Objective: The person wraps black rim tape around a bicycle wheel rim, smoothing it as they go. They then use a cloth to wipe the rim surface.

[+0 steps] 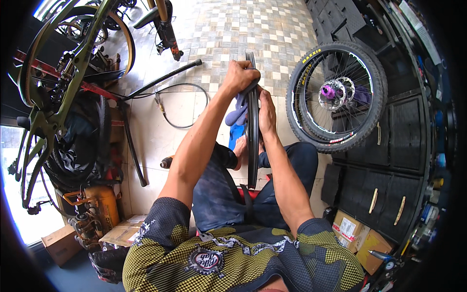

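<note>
A black bicycle wheel rim (252,141) stands on edge between my knees, seen nearly edge-on. My left hand (241,77) is closed in a fist over the upper part of the rim, gripping a grey-purple cloth (237,115) that hangs down on the rim's left side. Part of the cloth is hidden under the fingers. Lower down, my right hand (266,113) grips the rim from its right side, palm against it; its fingertips are partly hidden.
Two knobby-tyred wheels (296,114) with a purple hub lean at the right against black cabinets (399,126). At the left are a green bike frame (73,82), a black stand leg (130,141) and an orange compressor (104,209). A looped cable (206,100) lies on the tiled floor.
</note>
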{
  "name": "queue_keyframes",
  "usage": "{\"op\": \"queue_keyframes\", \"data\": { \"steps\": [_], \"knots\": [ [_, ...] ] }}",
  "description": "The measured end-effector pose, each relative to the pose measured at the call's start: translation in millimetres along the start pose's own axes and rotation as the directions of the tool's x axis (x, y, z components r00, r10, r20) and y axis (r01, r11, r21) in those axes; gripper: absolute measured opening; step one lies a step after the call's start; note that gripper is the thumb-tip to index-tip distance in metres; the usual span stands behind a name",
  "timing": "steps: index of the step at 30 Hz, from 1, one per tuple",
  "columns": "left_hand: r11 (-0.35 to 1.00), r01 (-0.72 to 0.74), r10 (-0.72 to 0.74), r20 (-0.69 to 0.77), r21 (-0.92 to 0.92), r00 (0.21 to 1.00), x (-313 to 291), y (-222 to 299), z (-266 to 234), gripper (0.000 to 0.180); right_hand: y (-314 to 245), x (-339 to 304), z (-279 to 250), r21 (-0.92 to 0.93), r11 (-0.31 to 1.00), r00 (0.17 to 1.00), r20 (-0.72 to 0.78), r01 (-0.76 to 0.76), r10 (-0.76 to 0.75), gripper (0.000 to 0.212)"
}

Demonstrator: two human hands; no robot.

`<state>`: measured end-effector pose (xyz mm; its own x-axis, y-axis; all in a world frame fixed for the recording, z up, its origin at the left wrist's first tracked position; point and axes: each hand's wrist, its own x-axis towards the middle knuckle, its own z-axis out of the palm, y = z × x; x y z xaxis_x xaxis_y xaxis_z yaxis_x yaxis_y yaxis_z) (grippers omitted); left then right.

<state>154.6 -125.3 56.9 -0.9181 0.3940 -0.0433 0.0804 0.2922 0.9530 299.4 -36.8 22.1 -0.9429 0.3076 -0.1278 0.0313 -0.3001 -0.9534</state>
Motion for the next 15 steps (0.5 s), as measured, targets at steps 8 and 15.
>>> {"op": "queue_keyframes", "data": {
  "steps": [8, 15],
  "knots": [
    [0.939, 0.313, -0.305, 0.072, -0.144, 0.95, 76, -20, -3, 0.013, 7, 2, 1, -0.019, 0.999, 0.999, 0.012, 0.037, -0.037, 0.061],
    [0.971, 0.207, -0.223, 0.148, 0.116, 0.963, 136, -54, 1, 0.019, 6, 5, -4, -0.085, 0.995, 0.999, -0.018, 0.044, -0.046, 0.058]
  ]
}}
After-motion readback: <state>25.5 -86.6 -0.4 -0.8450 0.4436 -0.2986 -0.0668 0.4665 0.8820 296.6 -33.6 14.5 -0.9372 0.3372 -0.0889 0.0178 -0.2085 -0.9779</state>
